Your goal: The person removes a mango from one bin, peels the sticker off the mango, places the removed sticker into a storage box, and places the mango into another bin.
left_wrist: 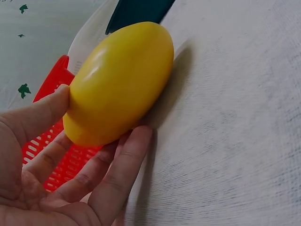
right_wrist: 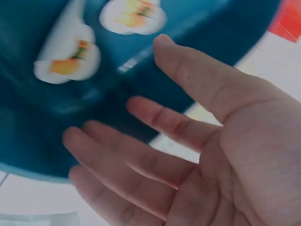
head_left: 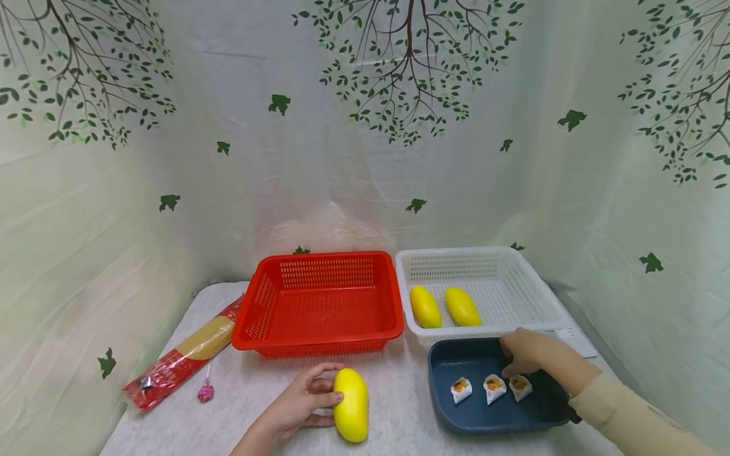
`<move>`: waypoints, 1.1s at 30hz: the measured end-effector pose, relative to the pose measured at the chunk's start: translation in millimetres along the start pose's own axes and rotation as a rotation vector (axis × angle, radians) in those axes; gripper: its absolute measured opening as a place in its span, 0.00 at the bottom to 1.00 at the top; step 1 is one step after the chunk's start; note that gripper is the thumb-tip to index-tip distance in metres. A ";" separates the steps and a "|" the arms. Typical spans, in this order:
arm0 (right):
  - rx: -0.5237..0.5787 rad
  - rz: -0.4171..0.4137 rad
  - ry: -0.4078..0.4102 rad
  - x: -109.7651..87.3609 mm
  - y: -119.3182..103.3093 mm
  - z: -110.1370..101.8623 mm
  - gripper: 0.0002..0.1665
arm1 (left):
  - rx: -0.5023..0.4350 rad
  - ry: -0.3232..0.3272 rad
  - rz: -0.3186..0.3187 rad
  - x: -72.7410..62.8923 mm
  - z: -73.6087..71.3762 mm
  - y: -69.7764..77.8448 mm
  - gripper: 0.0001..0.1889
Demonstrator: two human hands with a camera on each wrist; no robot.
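Observation:
My left hand (head_left: 305, 400) holds a yellow mango (head_left: 351, 405) between thumb and fingertips at the front of the table. In the left wrist view the thumb presses one side of the mango (left_wrist: 122, 84) and the fingers support it from below. My right hand (head_left: 525, 354) reaches over the back right rim of a dark blue tub (head_left: 485, 418). The right wrist view has this hand (right_wrist: 202, 136) with its fingers spread loosely and nothing between them. Inside the tub lie three small white wraps with orange filling, including a middle wrap (head_left: 494, 388) and a right wrap (head_left: 520, 387).
A red basket (head_left: 319, 345) stands at the back middle. Beside it, a white basket (head_left: 536, 297) holds two yellow mangoes (head_left: 425, 306). On the left lie a red packet of noodles (head_left: 188, 351) and a pink lollipop (head_left: 206, 391). A leaf-printed curtain (head_left: 353, 177) surrounds the table.

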State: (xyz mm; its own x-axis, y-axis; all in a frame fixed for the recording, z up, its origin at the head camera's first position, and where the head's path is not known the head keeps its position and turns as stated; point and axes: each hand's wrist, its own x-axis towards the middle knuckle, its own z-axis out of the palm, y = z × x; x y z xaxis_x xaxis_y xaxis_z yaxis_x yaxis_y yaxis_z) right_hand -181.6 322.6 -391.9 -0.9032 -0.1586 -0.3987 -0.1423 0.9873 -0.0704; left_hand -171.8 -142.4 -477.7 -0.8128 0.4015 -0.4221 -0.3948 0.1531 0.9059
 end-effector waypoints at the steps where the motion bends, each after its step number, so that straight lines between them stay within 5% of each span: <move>1: 0.010 -0.003 -0.003 -1.7 0.0 -4.6 0.22 | 0.008 0.000 0.001 0.0 -0.2 1.1 0.34; 9: 0.104 -0.026 -0.071 -8.0 0.0 -27.2 0.19 | 0.037 -0.068 0.055 -4.4 -3.6 15.0 0.34; 19: 0.363 -0.219 -0.076 -17.1 15.2 -54.9 0.17 | 0.177 -0.127 0.102 -5.2 -6.1 34.5 0.33; 24: 0.429 -0.268 0.040 -19.8 30.7 -69.1 0.20 | 0.270 -0.166 0.100 -7.8 -4.6 50.2 0.30; 33: 0.444 -0.206 0.273 -10.3 77.8 -74.9 0.29 | 0.241 -0.212 0.145 -12.4 -3.3 87.1 0.31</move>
State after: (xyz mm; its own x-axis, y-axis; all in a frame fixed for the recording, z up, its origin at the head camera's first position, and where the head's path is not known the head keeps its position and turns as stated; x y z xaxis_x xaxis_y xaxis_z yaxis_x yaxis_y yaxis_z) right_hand -213.7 401.6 -324.8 -0.9552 -0.2824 -0.0885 -0.1965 0.8289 -0.5238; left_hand -197.6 -137.0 -393.7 -0.7358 0.6096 -0.2948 -0.1490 0.2789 0.9487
